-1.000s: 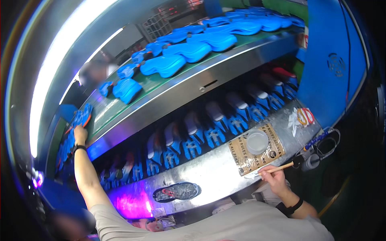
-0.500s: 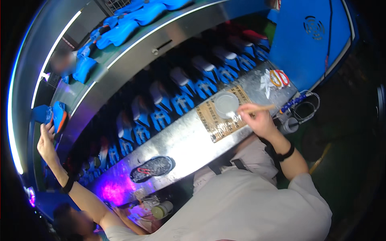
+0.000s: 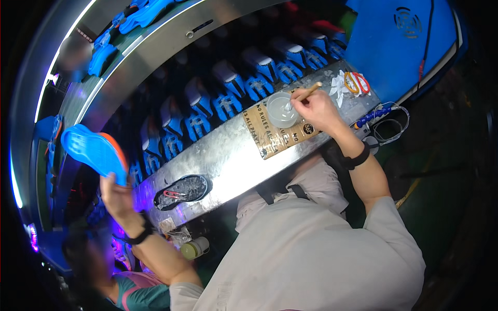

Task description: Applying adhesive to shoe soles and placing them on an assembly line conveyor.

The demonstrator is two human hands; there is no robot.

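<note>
A blue shoe sole with an orange edge (image 3: pixel 93 150) is held up at the left, its heel end pinched in my left hand (image 3: pixel 118 199). My right hand (image 3: pixel 317 111) grips a wooden-handled brush (image 3: pixel 311 92). The brush's tip is down in a clear round cup (image 3: pixel 277 110), near its right side. Pale liquid seems to be in the cup. Beneath it lies a printed brown cardboard sheet (image 3: pixel 265 142) on the metal worktop (image 3: pixel 228 168). Further left on the worktop rests a dark shoe-shaped piece (image 3: pixel 182 192) with a red item on it.
Rows of blue soles and uppers (image 3: pixel 226 106) fill the rack behind the worktop. Scissors with orange and red handles (image 3: pixel 357 83) lie on white scraps at right, near a blue machine panel (image 3: pixel 399 52). Another person (image 3: pixel 93 259) is at lower left, beside a yellow-green container (image 3: pixel 194 249).
My left hand has drawn the blue sole from the far-left conveyor rightward toward me. The brush has tipped more upright, its tip now inside the cup. The whole view has shifted slightly.
</note>
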